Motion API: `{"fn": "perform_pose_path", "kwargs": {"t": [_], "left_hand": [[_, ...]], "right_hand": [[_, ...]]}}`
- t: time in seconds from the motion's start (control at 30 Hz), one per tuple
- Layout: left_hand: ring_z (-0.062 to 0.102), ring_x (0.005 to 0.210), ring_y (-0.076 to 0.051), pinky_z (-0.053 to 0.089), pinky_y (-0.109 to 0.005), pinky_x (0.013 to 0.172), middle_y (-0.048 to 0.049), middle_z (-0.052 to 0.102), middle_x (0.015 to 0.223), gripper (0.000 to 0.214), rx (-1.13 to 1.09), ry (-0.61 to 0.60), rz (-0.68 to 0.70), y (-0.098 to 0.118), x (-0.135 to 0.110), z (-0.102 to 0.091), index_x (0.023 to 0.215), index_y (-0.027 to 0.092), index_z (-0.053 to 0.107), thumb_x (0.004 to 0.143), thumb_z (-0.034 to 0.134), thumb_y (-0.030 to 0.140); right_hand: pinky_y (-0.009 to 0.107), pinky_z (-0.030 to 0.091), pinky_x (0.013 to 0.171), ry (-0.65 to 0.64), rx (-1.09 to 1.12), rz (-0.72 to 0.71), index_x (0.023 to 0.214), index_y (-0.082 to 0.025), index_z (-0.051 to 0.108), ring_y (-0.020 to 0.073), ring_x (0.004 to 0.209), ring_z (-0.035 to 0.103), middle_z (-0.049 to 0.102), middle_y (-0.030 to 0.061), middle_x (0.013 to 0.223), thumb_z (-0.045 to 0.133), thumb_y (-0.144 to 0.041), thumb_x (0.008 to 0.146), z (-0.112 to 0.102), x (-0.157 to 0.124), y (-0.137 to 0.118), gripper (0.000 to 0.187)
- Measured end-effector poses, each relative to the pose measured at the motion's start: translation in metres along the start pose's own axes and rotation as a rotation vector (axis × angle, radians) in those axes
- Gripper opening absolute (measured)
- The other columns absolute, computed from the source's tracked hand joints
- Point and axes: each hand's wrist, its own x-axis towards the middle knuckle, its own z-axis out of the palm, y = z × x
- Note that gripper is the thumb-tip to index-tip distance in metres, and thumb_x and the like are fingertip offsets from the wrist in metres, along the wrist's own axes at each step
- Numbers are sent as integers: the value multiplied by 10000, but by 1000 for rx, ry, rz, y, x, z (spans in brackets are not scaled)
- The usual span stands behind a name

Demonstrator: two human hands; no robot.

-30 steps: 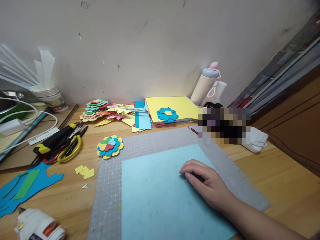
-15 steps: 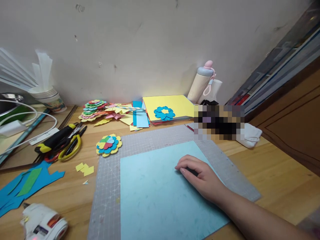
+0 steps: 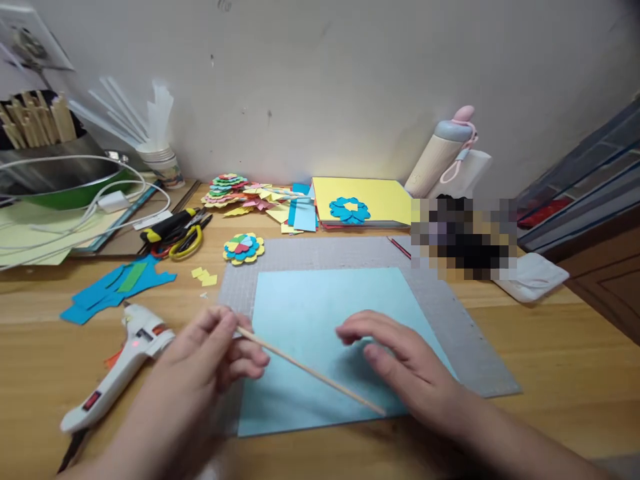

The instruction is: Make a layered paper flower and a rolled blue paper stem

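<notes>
Between the thumb and fingers of my left hand [image 3: 215, 357] is one end of a thin wooden stick [image 3: 310, 370]. The stick slants down to the right across a light blue sheet of paper [image 3: 295, 300], its far end close to my right hand. My right hand [image 3: 395, 360] hovers over the right part of the sheet, fingers loosely curved and apart, with nothing in them. Under the sheet lies a grey gridded cutting mat [image 3: 470, 347]. A layered paper flower [image 3: 243, 248] in yellow, blue, red and green rests at the mat's upper left corner.
A white glue gun [image 3: 117, 373] lies left of my left hand. Beyond it are blue paper scraps [image 3: 95, 297], scissors [image 3: 186, 243] and a pot holding many sticks [image 3: 70, 163]. A blue paper flower [image 3: 350, 210] lies on yellow paper [image 3: 370, 190] near a bottle [image 3: 437, 157].
My left hand has come into view with the wooden stick. My right hand stays over the blue sheet. The view has turned left, bringing the pot of sticks and the whole glue gun into sight.
</notes>
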Motion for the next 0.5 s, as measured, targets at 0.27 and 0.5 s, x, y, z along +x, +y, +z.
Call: {"fn": "perform_pose_path", "kwargs": {"t": [0.27, 0.5], "left_hand": [[675, 925, -235, 603, -395, 732, -69, 598, 1178, 402, 281, 113, 238, -30, -22, 23, 1172, 275, 520, 839, 594, 488], [465, 1322, -347, 238, -620, 1124, -35, 511, 1445, 717, 1424, -441, 857, -42, -22, -30, 1447, 388, 364, 803, 612, 583]], "right_hand": [[305, 513, 679, -37, -59, 334, 1110, -257, 667, 176, 760, 629, 697, 31, 879, 467, -258, 918, 8, -37, 3, 277], [343, 534, 689, 102, -222, 318, 1107, -222, 657, 213, 802, 662, 711, 65, 893, 495, -314, 921, -15, -68, 23, 263]]}}
